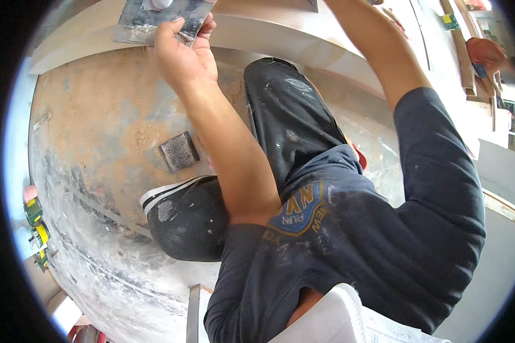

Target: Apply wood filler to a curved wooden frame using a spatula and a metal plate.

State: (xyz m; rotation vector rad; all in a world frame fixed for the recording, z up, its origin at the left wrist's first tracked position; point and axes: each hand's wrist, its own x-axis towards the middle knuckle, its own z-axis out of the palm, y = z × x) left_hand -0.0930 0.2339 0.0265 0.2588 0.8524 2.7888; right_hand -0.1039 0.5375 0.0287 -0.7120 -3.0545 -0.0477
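My left hand [186, 57] is closed on the edge of a flat grey plate [140, 26], its thumb lying on top and fingers curled round the far side. The plate is smeared and scuffed, and a mound of white paste [157, 3] sits on it, cut off by the upper border. My right arm [377, 43] reaches up past the top edge, so that hand is out of sight. Close to where it leaves the picture, a small dark grey corner [313, 4] of something shows; I cannot make out what it is.
A dark, dusty rectangular block [179, 151] lies on the dust-covered floor [103, 108] beside my bent legs. A long pale panel [257, 34] curves across the upper part. Yellow-and-green items [37, 228] stand at the far left. Another person [486, 54] is at the upper right.
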